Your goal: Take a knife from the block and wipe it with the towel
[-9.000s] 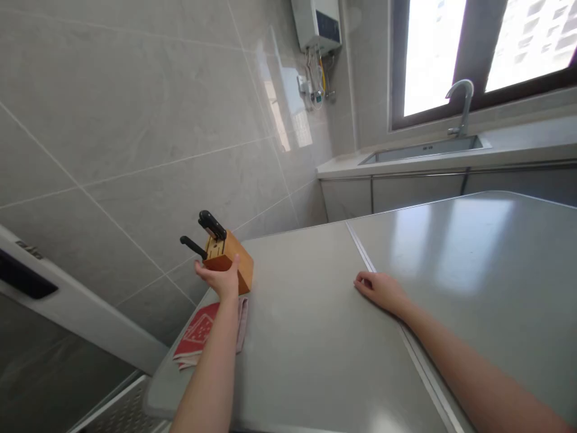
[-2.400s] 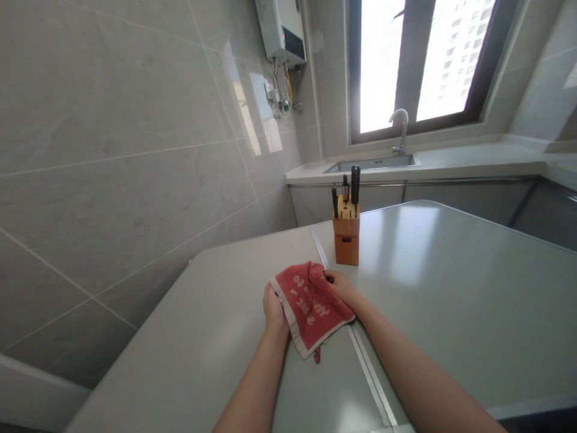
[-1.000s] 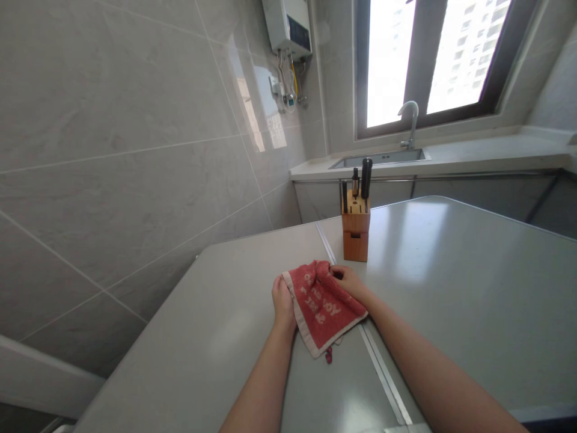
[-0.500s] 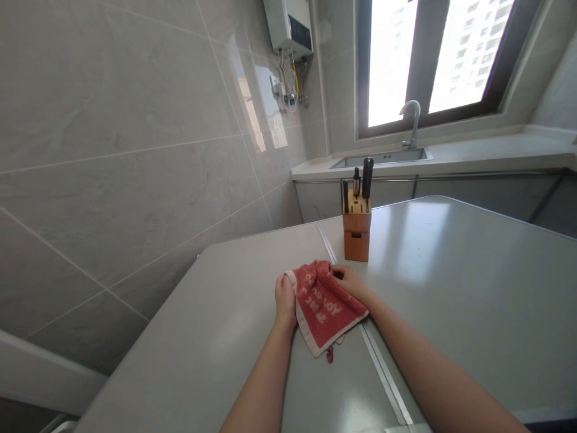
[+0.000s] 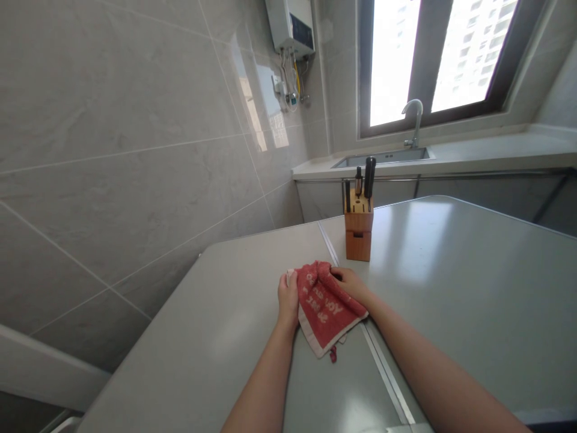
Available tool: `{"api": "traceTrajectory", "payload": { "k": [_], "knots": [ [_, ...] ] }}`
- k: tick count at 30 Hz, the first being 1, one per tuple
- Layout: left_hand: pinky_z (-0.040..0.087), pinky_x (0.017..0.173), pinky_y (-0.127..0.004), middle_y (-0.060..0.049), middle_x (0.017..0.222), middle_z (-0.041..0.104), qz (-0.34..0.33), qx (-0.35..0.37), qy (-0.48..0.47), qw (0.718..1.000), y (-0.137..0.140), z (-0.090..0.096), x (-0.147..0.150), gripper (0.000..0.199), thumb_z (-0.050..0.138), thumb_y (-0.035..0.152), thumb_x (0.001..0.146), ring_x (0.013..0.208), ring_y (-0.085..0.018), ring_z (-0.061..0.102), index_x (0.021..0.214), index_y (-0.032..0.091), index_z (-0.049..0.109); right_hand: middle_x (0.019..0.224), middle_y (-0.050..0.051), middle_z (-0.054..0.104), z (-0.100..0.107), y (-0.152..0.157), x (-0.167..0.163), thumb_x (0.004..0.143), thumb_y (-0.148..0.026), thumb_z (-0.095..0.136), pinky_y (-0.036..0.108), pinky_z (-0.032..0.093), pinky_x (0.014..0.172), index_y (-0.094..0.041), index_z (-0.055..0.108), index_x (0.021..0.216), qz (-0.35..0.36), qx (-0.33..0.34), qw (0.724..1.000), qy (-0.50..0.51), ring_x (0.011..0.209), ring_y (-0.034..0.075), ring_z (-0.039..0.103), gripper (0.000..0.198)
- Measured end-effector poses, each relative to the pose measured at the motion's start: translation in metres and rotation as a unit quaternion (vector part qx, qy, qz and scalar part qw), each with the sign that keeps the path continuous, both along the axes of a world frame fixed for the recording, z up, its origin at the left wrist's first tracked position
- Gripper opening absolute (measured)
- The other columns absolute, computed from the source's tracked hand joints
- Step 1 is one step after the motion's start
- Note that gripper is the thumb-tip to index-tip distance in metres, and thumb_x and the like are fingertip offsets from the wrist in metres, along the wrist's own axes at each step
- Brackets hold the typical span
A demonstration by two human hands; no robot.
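Observation:
A red towel (image 5: 325,310) with pale lettering and a whitish border is bunched between my two hands over the table. My left hand (image 5: 287,300) is closed on the towel's left edge, with a pale corner poking out by the thumb. At the upper right of the cloth, my right hand (image 5: 350,284) grips a gathered fold, its fingertips partly hidden by the fabric. A small dark red loop (image 5: 333,353) dangles from under the lower border. Just beyond my right hand stands a wooden knife block (image 5: 359,234) holding several black-handled tools.
The grey table (image 5: 234,337) has a metal seam strip (image 5: 385,367) running away from me. Behind it is a white counter (image 5: 487,149) with a sink (image 5: 385,157) and a faucet (image 5: 413,123) below a window. A water heater (image 5: 292,27) hangs on the tiled left wall.
My left hand has shifted slightly right, and the towel's upper left corner is now folded in its fingers. My right hand keeps its hold. The whole view has moved a little.

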State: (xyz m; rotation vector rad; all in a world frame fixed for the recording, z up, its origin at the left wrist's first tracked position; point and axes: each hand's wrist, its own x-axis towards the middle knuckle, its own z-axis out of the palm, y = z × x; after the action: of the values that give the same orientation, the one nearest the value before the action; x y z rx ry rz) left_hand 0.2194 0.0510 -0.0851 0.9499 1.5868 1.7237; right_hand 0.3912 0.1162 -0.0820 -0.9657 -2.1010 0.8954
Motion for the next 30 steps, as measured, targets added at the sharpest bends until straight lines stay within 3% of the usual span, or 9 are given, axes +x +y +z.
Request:
{"api": "traceTrajectory", "payload": {
  "k": [9, 30],
  "knots": [
    [0.042, 0.069, -0.027, -0.004, 0.080, 0.062, -0.002, 0.004, -0.002, 1.000, 0.0013, -0.0029, -0.0016, 0.045, 0.051, 0.055, 0.077, 0.072, -0.015, 0.055, 0.091, 0.014, 0.059, 0.089, 0.006, 0.071, 0.0032, -0.0015, -0.0004, 0.084, -0.045, 0.043, 0.027, 0.042, 0.067, -0.019, 0.067, 0.089, -0.009, 0.022, 0.998, -0.054, 0.079, 0.021, 0.062, 0.036],
    [0.043, 0.071, -0.028, -0.003, 0.082, 0.064, -0.011, 0.016, -0.031, 0.999, 0.0017, -0.0054, -0.0012, 0.039, 0.054, 0.052, 0.076, 0.074, -0.015, 0.057, 0.089, 0.016, 0.059, 0.095, 0.006, 0.070, 0.0044, -0.0022, -0.0002, 0.084, -0.042, 0.043, 0.027, 0.043, 0.070, -0.020, 0.067, 0.092, -0.009, 0.030, 0.998, -0.059, 0.084, 0.022, 0.062, 0.033]
  ]
}}
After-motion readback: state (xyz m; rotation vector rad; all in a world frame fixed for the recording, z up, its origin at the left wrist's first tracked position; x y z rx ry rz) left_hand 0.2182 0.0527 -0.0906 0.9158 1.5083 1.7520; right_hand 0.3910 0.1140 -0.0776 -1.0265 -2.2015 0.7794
